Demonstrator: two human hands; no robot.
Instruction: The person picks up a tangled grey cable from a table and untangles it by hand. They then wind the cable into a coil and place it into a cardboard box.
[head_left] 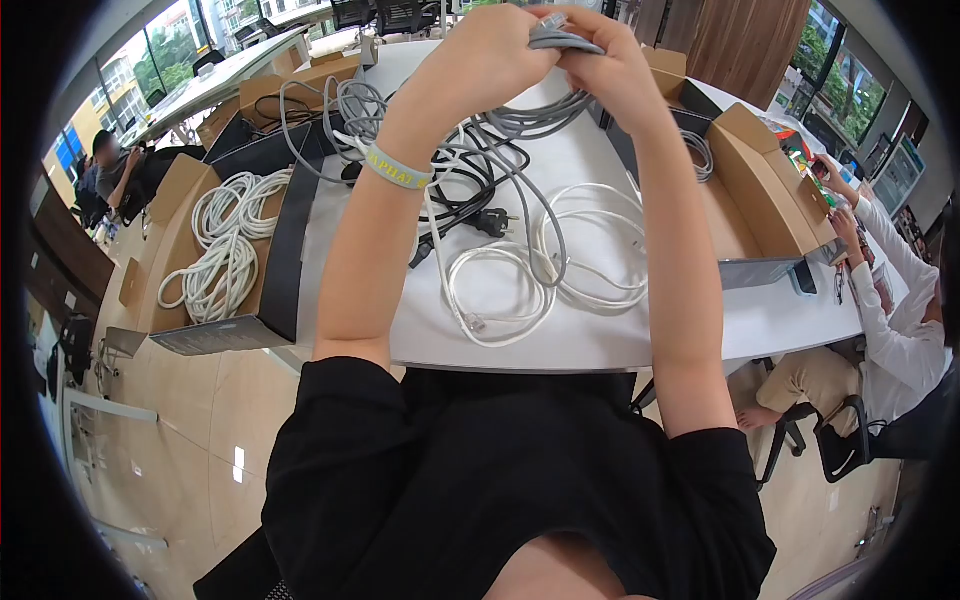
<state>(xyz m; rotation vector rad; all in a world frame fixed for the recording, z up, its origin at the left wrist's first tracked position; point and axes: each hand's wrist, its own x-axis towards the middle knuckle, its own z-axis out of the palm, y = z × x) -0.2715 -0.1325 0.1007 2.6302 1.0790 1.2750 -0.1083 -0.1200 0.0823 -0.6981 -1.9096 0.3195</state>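
Observation:
At the top of the head view, both my hands are raised over the far side of the table. They grip a bundled grey network cable (562,40) with a clear plug at its end. My left hand (497,45) closes round the bundle from the left. The fingers of my right hand (612,68) wrap it from the other side. Below hang or lie more grey cable loops (540,122). White cable coils (500,290) rest on the table nearer to me, beside a black power plug (490,222) and tangled black cords.
A cardboard-lined box (285,270) with coiled white cables stands at the left. Behind it, another box holds black cords (290,108). At the right is an open box (755,190) with a bare floor. A co-worker in a white sleeve (895,330) sits beyond it, handling small items.

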